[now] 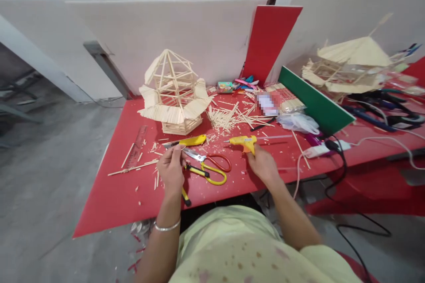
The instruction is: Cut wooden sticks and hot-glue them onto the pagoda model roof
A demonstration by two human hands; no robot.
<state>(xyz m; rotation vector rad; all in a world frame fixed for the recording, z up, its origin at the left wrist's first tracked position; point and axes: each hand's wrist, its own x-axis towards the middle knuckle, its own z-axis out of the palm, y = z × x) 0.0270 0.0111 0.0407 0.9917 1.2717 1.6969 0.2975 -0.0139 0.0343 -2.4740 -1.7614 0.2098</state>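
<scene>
My right hand [264,166] is wrapped round the handle of a yellow hot glue gun [244,142], its nozzle pointing left and a clear glue stick out of its back. My left hand [171,168] is pinched on something small and pale at the fingertips, perhaps a piece of wooden stick, too small to be sure. Close by it lie a yellow utility knife [192,140], scissors [215,169] with one red and one yellow handle loop, and yellow-and-black pliers [186,196], partly hidden by the hand. Beyond them stands a pavilion model [175,97] of wooden sticks, its roof partly covered.
Loose wooden sticks [229,117] are heaped behind the glue gun. A clear ruler [137,146] lies left. A green board [315,101] leans at right, before a second stick model [352,66]. A power strip [327,149] with cables sits right. White partitions [199,31] border the red table [109,203].
</scene>
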